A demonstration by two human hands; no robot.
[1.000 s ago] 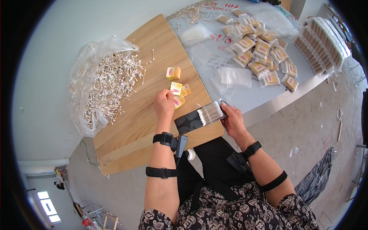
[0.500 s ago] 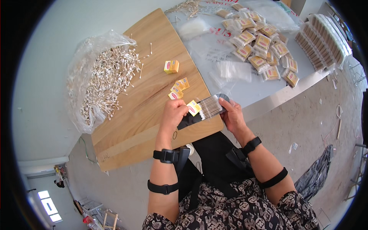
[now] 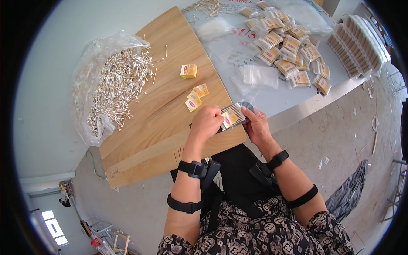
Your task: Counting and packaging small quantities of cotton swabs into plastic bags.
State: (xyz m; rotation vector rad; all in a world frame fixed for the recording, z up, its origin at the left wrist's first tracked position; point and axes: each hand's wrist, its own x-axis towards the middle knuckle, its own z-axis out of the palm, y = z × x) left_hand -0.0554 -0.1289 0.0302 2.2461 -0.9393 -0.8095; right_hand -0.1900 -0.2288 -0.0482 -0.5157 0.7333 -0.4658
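Observation:
Close to the table's near corner, my right hand [image 3: 257, 128] is closed on the rounded end of a dark flat holder [image 3: 247, 105], thumb on top. A row of cotton swabs [image 3: 238, 111] lies side by side on it; clear film seems to wrap that end. My left hand [image 3: 207, 122] pinches the edge of a small yellow-and-white card [image 3: 230, 118], which lies over the swabs. Its fingertips are partly hidden behind the knuckles. Just beyond that hand, a few loose yellow cards [image 3: 194, 102] overlap on the wood, with a stack of cards [image 3: 188, 71] farther back.
At left, a clear plastic bag [image 3: 80, 102] spills a heap of loose swabs [image 3: 123, 80] onto the wooden table [image 3: 170, 123]. On the grey surface at right are flat clear bags [image 3: 259, 77], a pile of filled swab packets [image 3: 291, 44] and stacked rows of packets [image 3: 352, 49].
My left hand has moved right, sliding the card from beside the swabs to on top of them. My right hand stays nearly in place with the holder.

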